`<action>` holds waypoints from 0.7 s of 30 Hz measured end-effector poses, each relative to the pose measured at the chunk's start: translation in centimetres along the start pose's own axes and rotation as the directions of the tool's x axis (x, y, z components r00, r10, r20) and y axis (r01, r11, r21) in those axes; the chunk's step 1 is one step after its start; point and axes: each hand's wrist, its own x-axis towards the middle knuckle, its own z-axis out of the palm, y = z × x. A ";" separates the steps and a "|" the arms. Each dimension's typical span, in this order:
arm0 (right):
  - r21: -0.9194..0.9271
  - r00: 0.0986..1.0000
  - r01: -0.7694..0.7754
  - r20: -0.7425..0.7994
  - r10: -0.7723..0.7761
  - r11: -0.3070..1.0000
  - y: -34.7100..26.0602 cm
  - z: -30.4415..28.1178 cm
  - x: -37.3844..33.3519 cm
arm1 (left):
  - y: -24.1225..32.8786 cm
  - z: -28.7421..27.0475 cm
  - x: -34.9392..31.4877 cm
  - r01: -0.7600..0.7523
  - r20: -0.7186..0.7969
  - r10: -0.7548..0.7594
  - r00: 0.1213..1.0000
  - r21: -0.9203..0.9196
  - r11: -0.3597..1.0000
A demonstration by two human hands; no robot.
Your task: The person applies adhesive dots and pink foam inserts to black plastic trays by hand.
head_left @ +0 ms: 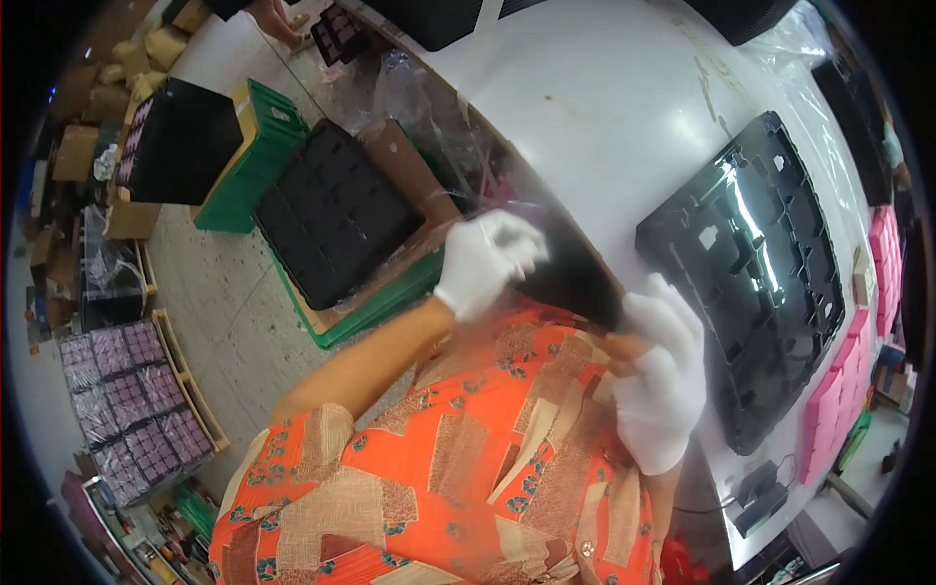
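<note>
At frame right the glossy black tray [756,288], long axis up-down, lies nearest the right hand [663,375], whose grip cannot be told.

Glossy black tray [751,283] on white table [604,117]

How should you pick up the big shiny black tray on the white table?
Probably take the tray by its near edge, coming from the side beside the right hand. It lies broad and flat, with a bumpy surface, so an edge should be easier to pinch than the middle.
</note>
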 end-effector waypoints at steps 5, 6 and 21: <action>-0.014 0.999 -0.020 -0.030 0.019 1.000 -0.9 0.9 0.5 | -12.0 -0.9 10.2 -0.399 -0.130 0.676 0.725 0.722 0.566; 0.025 0.996 -0.076 -0.042 0.077 0.997 -1.1 1.3 0.1 | -12.6 -1.9 10.6 -0.388 -0.085 0.545 0.834 0.611 0.690; 0.123 0.973 -0.229 0.003 0.230 0.966 -0.6 -1.7 0.5 | -1.7 -7.7 11.7 -0.402 -0.392 0.341 0.855 -0.083 0.912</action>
